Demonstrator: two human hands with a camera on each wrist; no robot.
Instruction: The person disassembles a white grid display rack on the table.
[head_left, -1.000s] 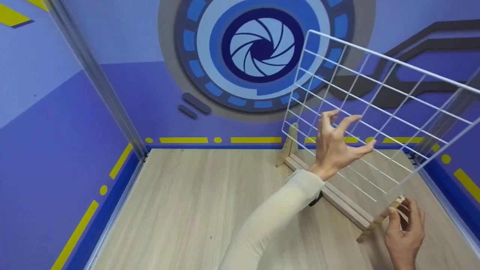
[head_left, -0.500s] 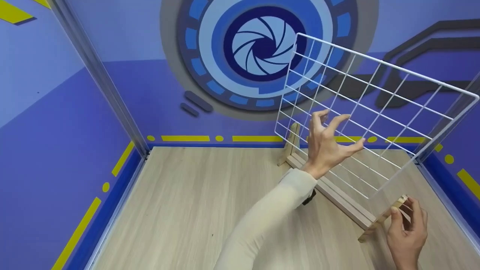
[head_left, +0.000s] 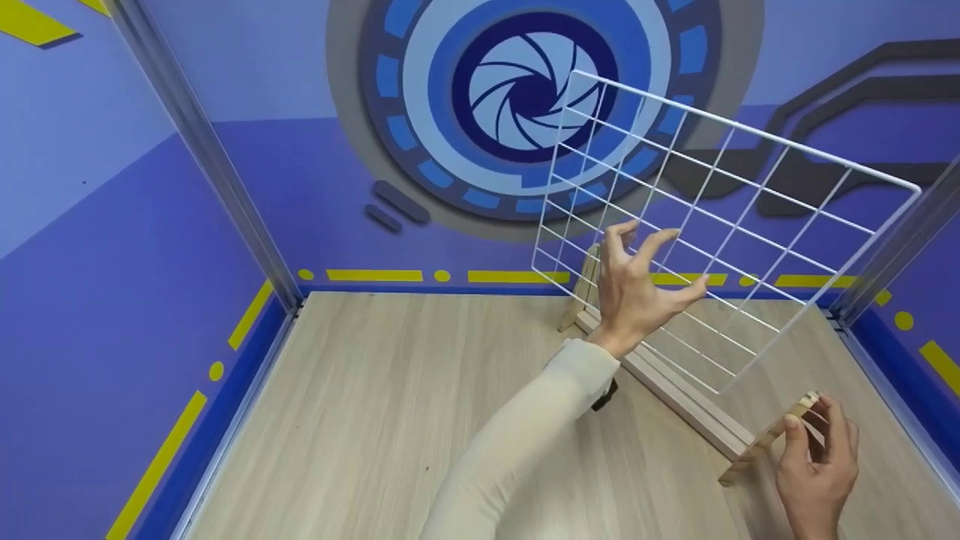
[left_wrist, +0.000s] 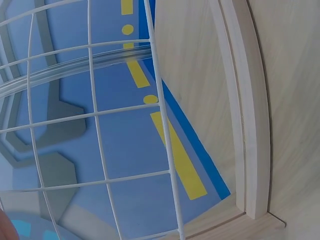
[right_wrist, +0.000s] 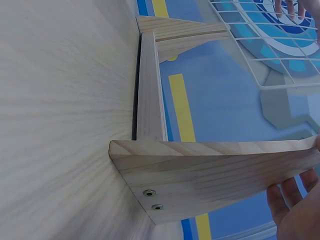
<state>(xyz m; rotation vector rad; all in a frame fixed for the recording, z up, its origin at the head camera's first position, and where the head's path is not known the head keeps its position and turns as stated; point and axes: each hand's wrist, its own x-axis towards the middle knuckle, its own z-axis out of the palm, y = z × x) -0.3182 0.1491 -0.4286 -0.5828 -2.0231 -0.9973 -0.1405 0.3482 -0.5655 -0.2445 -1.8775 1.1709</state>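
A white wire grid panel point(head_left: 735, 125) is held up at a tilt by my left hand point(head_left: 636, 289), whose spread, bent fingers hook the wires near its middle. Below it, on the tabletop, stands a wooden stand with a long grooved crossbar point(head_left: 679, 394) and two slanted end pieces. My right hand point(head_left: 819, 469) pinches the top of the near end piece point(head_left: 765, 441). In the right wrist view that end piece point(right_wrist: 215, 177) shows two bolt heads, and the far end piece point(right_wrist: 190, 37) has a groove. The grid's lower edge hangs above the crossbar, apart from it.
The wood-grain tabletop point(head_left: 375, 405) extends to the left of the stand. Blue printed walls point(head_left: 420, 150) enclose it at the back and both sides, with metal posts point(head_left: 202, 150) at the corners.
My left hand has carried the grid to the left in the head view, so its right corner now shows fully. The right hand keeps its hold on the stand.
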